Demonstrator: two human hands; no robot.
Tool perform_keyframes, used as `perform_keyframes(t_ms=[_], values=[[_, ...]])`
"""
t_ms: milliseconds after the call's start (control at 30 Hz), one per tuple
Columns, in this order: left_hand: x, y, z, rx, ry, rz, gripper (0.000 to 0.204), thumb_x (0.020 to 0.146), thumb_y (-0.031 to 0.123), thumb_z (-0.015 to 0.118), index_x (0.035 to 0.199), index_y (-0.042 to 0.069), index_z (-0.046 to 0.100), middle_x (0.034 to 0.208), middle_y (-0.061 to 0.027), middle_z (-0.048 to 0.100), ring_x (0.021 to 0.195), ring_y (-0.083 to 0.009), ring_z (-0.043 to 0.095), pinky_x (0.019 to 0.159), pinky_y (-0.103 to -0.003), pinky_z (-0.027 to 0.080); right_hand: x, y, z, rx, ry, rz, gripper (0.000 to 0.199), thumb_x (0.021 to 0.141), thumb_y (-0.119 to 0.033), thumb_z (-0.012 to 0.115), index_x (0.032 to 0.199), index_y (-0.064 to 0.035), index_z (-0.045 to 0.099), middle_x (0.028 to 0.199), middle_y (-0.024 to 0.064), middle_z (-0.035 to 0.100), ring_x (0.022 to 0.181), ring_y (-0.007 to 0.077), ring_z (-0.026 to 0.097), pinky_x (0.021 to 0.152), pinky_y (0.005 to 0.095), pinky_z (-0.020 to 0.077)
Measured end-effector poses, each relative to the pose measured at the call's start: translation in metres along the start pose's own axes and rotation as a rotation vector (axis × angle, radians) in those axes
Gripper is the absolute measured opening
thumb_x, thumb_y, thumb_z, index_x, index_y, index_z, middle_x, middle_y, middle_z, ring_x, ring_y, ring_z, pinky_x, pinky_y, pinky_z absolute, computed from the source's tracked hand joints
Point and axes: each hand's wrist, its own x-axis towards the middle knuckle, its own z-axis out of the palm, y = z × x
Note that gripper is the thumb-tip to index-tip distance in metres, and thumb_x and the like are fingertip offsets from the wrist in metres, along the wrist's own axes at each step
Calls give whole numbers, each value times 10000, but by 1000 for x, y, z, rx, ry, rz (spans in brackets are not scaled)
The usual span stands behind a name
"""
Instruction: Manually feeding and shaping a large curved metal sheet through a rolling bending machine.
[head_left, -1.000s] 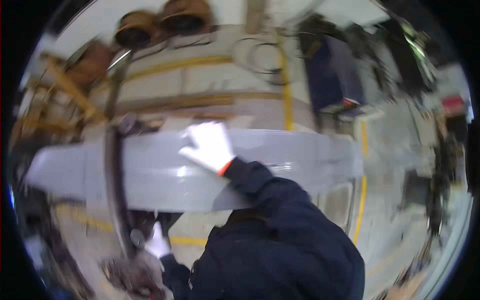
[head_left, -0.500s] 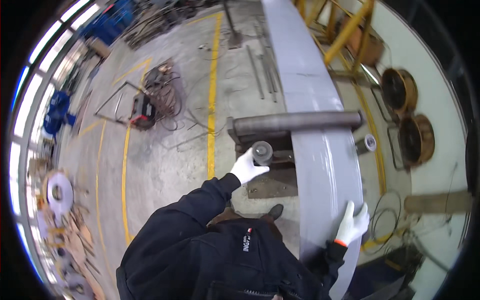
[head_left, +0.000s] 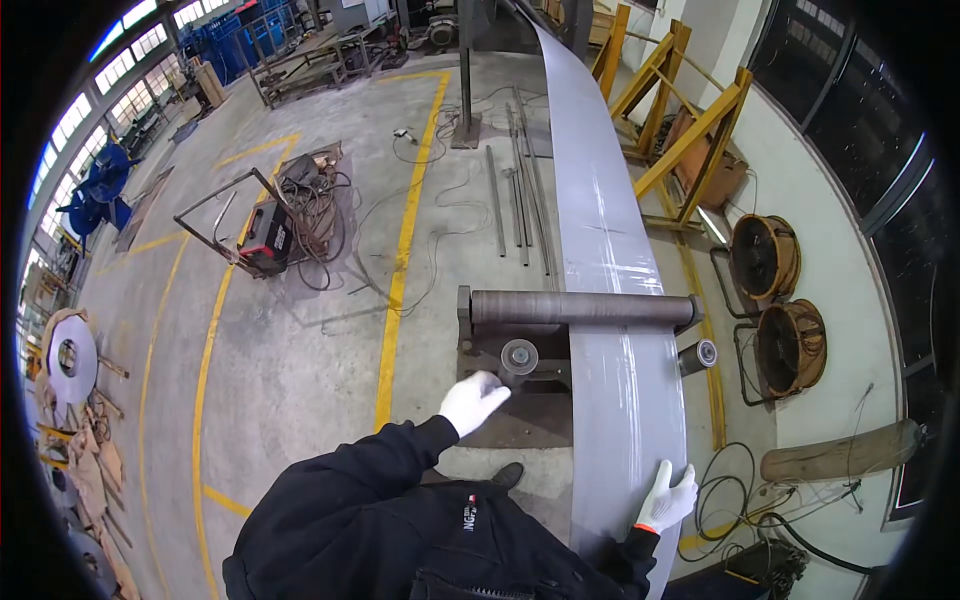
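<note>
A long grey metal sheet (head_left: 610, 300) runs away from me under the top roller (head_left: 585, 307) of a rolling machine. My left hand (head_left: 473, 400), in a white glove, reaches to the round end of the lower roller (head_left: 518, 357) and touches it. My right hand (head_left: 668, 497), also gloved, lies flat on the right edge of the sheet near me, fingers spread. My dark sleeves and jacket fill the bottom of the view.
Yellow floor lines (head_left: 400, 250) run beside the machine. A red welder on a frame with cables (head_left: 270, 230) stands left. Steel rods (head_left: 520, 190) lie beyond the machine. Yellow trestles (head_left: 690, 130), two round fans (head_left: 775, 300) and a log (head_left: 835, 455) are right.
The view swung round from a sideways look at the sheet to looking along it. My left hand stays at the roller end; my right hand stays on the sheet's edge.
</note>
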Motion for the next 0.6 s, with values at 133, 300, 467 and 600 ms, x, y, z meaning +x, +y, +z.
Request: perform_keyframes(t_ms=[133, 300, 467, 600], values=[[-11, 1, 35, -371, -406, -110, 396, 1058, 359, 684, 1259, 19, 667, 1059, -56, 733, 923, -128, 694, 851, -316, 583, -7, -5, 4, 26, -1, 27, 613, 919, -441, 748, 1301, 36, 696, 1103, 252, 719, 1048, 419, 673, 919, 516, 520], [-9, 35, 70, -575, -586, -181, 331, 1061, 348, 680, 1198, 47, 677, 1015, -37, 710, 878, -125, 671, 807, -296, 570, -10, 5, 4, 1, 16, 13, 607, 924, -439, 743, 1305, 32, 698, 1106, 242, 724, 1042, 415, 678, 917, 509, 524], [-17, 30, 77, -406, -584, -81, 351, 1057, 372, 684, 1174, 42, 682, 988, -34, 709, 885, -122, 675, 810, -300, 568, -14, 2, -5, -13, 4, -7, 606, 939, -436, 733, 1305, 44, 693, 1100, 245, 728, 1014, 420, 688, 896, 509, 536], [-31, 30, 68, -309, -584, -41, 399, 1062, 401, 662, 1182, 20, 683, 994, -41, 720, 871, -117, 680, 821, -303, 573, -15, 7, -12, -24, -3, -18, 600, 951, -425, 724, 1303, 59, 688, 1118, 250, 727, 1032, 422, 686, 908, 514, 532]])
